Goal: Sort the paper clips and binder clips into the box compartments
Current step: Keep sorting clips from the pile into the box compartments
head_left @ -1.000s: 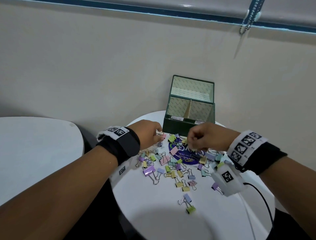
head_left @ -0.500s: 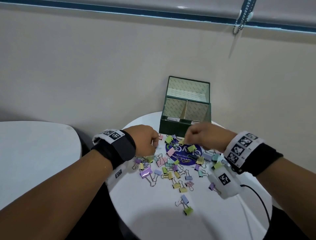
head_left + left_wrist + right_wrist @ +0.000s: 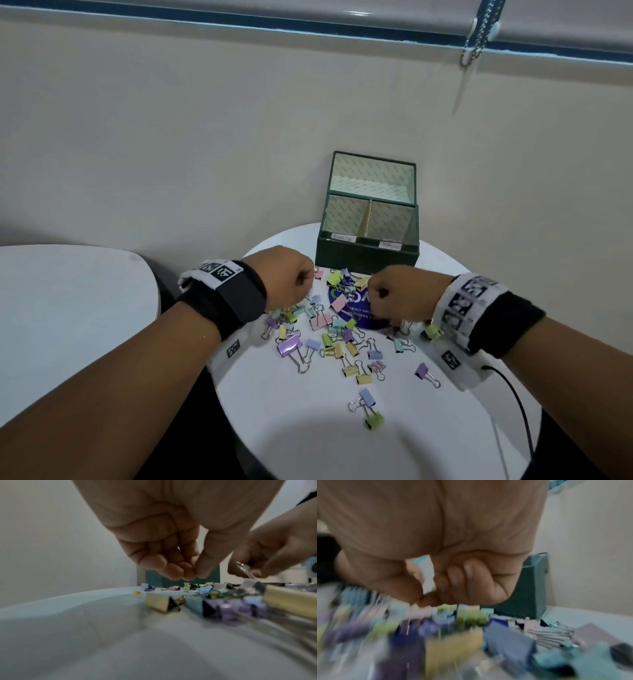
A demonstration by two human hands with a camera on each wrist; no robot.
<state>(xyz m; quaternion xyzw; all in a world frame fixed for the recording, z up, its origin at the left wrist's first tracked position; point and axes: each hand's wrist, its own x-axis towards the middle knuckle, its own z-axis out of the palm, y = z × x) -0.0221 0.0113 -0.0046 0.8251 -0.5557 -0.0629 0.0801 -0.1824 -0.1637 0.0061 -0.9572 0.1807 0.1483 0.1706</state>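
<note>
Soft even light; right wrist view heavily motion-blurred.

Handwritten box labels (image 3: 344,238) and blue sticker (image 3: 356,303) text stay unreadable.

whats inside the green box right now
The green box stands open, with a divider splitting it into two compartments. Only their upper patterned lining shows; no clips are visible there. The front wall hides the floors, so anything lying there is unseen.

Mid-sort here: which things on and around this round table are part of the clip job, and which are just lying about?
Part of the job:
binder clips scattered on the round table
green box, two labelled front compartments
yellow paper clip
left hand; right hand

Just lying about:
blue round sticker under the clips
second white table
blind chain
</note>
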